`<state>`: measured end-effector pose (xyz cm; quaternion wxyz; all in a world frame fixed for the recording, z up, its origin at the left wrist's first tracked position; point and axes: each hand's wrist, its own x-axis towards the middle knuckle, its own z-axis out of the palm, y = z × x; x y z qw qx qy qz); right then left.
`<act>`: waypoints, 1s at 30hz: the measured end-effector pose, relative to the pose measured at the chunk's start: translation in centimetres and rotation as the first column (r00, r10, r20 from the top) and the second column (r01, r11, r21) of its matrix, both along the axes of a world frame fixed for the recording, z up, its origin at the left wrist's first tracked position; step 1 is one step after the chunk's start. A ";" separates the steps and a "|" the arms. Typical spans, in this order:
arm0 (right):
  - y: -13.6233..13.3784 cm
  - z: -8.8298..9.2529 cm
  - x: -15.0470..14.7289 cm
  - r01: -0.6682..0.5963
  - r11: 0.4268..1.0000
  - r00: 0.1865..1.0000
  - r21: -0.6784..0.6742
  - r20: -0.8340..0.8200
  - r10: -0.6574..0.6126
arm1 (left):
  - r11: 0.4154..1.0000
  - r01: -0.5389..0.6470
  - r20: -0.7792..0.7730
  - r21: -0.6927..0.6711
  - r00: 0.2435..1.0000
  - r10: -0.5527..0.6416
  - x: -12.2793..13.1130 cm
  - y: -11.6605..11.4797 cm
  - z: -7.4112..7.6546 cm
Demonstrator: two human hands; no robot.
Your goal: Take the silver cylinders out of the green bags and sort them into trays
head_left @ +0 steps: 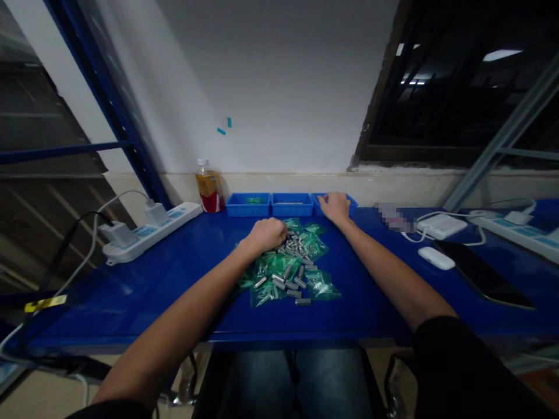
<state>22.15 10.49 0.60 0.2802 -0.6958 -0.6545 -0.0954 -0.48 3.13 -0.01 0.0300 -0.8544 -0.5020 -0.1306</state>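
My left hand (267, 234) rests at the upper left of a heap of green plastic bags (323, 285) and small metal cylinders (279, 283). Its fingers are curled closed at the heap; whatever they hold is hidden behind the knuckles. Over the rightmost blue bin (353, 203) is my right hand (336, 207), thumb held apart from the bent fingers. No object shows in it, though its fingertips are partly hidden. Many silver cylinders lie loose on and among the bags, several along the heap's near edge.
Along the wall stand two more blue bins, the left one (233, 209) with something green inside and the middle one (292, 210). A drink bottle (209, 189) and a power strip (174, 218) are left. A phone (480, 273), white case (437, 258) and cables lie right.
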 end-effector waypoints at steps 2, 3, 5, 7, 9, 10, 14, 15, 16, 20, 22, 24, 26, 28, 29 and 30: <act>-1.8 -0.5 -0.9 -0.093 0.996 0.995 0.009 0.029 0.093 | 0.999 -0.035 0.053 0.005 0.998 0.035 -0.3 0.1 0.2; -2.9 -0.9 -1.4 -0.173 0.985 0.984 0.016 0.051 0.172 | 0.999 -0.048 0.086 0.003 0.995 0.048 -0.5 0.2 0.3; -5.5 -1.6 -2.6 -0.366 0.930 0.926 0.039 0.116 0.359 | 0.998 -0.056 0.158 -0.007 0.986 0.056 -0.8 0.4 0.4; -7.8 -2.1 -3.7 -0.517 0.854 0.844 0.059 0.201 0.497 | 0.999 -0.037 0.223 -0.026 0.974 0.042 -0.8 0.5 0.4; -9.4 -2.4 -4.6 -0.572 0.818 0.799 0.064 0.273 0.537 | 0.999 -0.005 0.271 -0.042 0.962 0.016 -0.7 0.4 0.3; -9.9 -2.4 -5.0 -0.577 0.814 0.790 0.064 0.296 0.536 | 0.999 0.011 0.289 -0.047 0.957 0.003 -0.6 0.2 0.2; -10.3 -2.1 -5.6 -0.557 0.824 0.801 0.100 0.325 0.503 | 0.998 0.046 0.343 -0.034 0.939 -0.032 -0.1 -0.3 0.2; -10.2 -2.1 -5.6 -0.554 0.825 0.806 0.113 0.321 0.497 | 0.998 0.050 0.356 -0.028 0.934 -0.037 0.0 -0.4 0.3; -10.0 -2.1 -5.5 -0.552 0.825 0.811 0.125 0.311 0.496 | 0.998 0.054 0.368 -0.022 0.929 -0.042 0.0 -0.5 0.3; -9.3 -2.6 -5.3 -0.542 0.823 0.839 0.168 0.160 0.520 | 0.996 0.086 0.410 -0.003 0.909 -0.077 0.2 -0.9 0.3; -9.0 -2.9 -5.3 -0.538 0.820 0.838 0.196 0.023 0.545 | 0.995 0.099 0.417 0.018 0.904 -0.097 0.3 -1.1 0.1; -8.8 -3.1 -5.4 -0.537 0.815 0.816 0.217 -0.112 0.567 | 0.993 0.107 0.408 0.051 0.905 -0.119 0.4 -1.3 -0.1; -8.8 -3.1 -5.4 -0.538 0.813 0.788 0.224 -0.209 0.579 | 0.989 0.124 0.389 0.083 0.910 -0.147 0.4 -1.4 -0.2; -8.9 -3.1 -5.5 -0.542 0.810 0.768 0.223 -0.258 0.586 | 0.984 0.147 0.368 0.103 0.913 -0.175 0.4 -1.6 -0.1; -9.0 -3.0 -5.6 -0.544 0.809 0.763 0.223 -0.269 0.588 | 0.982 0.156 0.359 0.107 0.915 -0.184 0.4 -1.7 0.0; -9.1 -2.9 -5.6 -0.545 0.807 0.760 0.225 -0.274 0.589 | 0.981 0.159 0.350 0.108 0.918 -0.188 0.3 -1.8 0.1</act>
